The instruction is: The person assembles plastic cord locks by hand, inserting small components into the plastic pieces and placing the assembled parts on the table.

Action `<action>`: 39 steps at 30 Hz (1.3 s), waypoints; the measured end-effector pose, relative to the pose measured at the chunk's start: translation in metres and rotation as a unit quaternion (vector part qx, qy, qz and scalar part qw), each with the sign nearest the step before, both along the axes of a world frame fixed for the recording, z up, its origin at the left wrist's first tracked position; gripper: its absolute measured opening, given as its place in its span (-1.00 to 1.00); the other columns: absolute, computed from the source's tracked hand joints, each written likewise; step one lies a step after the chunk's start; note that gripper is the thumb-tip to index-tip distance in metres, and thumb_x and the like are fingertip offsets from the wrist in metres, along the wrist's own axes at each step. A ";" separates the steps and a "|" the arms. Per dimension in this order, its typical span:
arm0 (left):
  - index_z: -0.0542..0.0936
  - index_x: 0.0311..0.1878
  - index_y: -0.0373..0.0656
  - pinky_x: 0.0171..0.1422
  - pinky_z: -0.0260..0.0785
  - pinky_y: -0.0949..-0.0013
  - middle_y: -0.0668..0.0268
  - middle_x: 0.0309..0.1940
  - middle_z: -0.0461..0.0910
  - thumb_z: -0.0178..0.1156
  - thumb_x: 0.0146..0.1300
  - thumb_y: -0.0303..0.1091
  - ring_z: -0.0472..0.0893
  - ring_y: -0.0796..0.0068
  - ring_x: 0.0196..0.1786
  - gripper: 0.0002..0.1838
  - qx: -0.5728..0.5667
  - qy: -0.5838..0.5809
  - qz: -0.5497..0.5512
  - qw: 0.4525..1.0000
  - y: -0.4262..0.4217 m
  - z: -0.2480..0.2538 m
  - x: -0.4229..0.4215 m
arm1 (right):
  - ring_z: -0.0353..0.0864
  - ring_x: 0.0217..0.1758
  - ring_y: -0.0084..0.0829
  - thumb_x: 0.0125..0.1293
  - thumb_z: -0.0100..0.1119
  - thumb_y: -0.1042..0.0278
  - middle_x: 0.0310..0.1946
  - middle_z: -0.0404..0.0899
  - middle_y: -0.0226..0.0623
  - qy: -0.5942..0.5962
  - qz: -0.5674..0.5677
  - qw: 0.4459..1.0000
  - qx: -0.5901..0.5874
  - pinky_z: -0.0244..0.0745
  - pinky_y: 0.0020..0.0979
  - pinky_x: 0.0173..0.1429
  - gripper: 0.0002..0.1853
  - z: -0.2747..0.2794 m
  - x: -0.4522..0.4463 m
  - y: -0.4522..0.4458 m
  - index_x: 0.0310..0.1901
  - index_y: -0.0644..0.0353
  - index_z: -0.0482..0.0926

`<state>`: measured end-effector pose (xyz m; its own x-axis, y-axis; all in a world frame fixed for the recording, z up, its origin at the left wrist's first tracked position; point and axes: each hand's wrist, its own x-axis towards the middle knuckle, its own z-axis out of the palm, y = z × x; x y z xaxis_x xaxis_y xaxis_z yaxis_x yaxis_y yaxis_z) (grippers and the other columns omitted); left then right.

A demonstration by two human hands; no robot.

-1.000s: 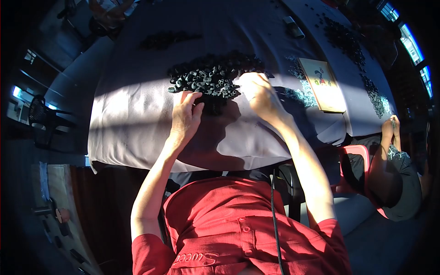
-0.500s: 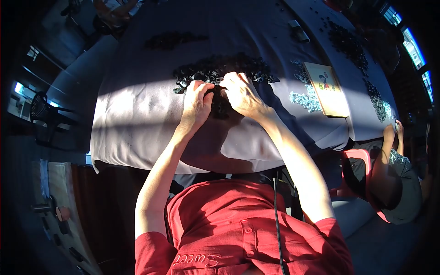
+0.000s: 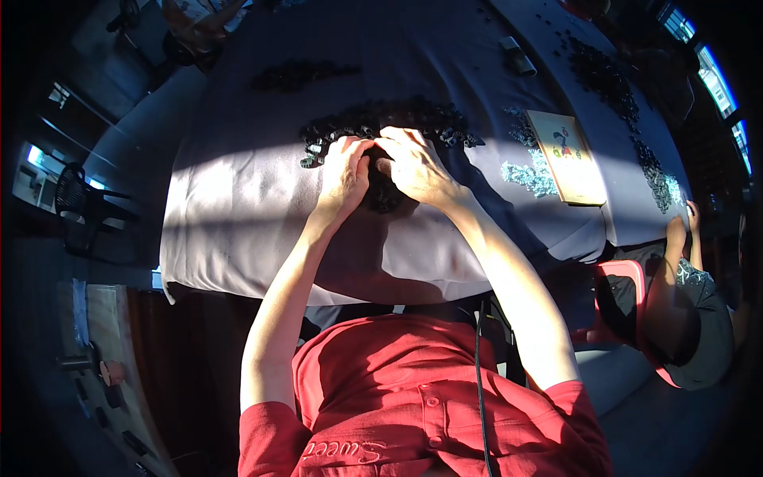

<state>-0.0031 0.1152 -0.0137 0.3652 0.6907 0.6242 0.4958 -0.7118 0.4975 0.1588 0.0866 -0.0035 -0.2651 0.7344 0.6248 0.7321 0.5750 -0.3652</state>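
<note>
A pile of small black pieces (image 3: 429,117) lies on the grey cloth of the table (image 3: 238,191), partly in shadow. At the near edge of this pile, my left hand (image 3: 345,176) and my right hand (image 3: 415,165) meet with their fingertips together. The fingers of both hands are bent and pressed together, and whatever they pinch is too small to make out. More black pieces (image 3: 385,195) lie just below and between the hands.
Right of the pile are light blue pieces (image 3: 531,175) and a yellow booklet (image 3: 566,159). Another dark heap (image 3: 298,73) lies farther back. A co-worker (image 3: 675,310) sits at the right by more pieces (image 3: 604,75). A black chair (image 3: 83,207) stands left.
My right hand has come left from the pile's right side to my left hand, and their fingertips now meet. My left hand has shifted slightly right.
</note>
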 end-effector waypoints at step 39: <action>0.42 0.15 -0.21 0.28 0.19 0.19 0.08 0.16 0.39 0.23 0.11 -0.30 0.37 0.10 0.21 -0.49 -0.070 0.117 -0.022 0.990 -0.073 0.023 -0.022 | 0.33 0.15 -0.05 0.21 0.11 0.29 0.08 0.33 0.01 -0.070 -0.202 0.974 -0.073 0.27 -0.15 0.20 -0.64 0.031 0.085 -0.098 0.01 0.24 0.41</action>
<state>-0.0247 0.0422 0.0093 0.5195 0.7451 0.4182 0.5794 -0.6669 0.4685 0.2439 -0.0117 0.0276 -0.0112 0.8752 0.4837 0.9366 0.1787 -0.3015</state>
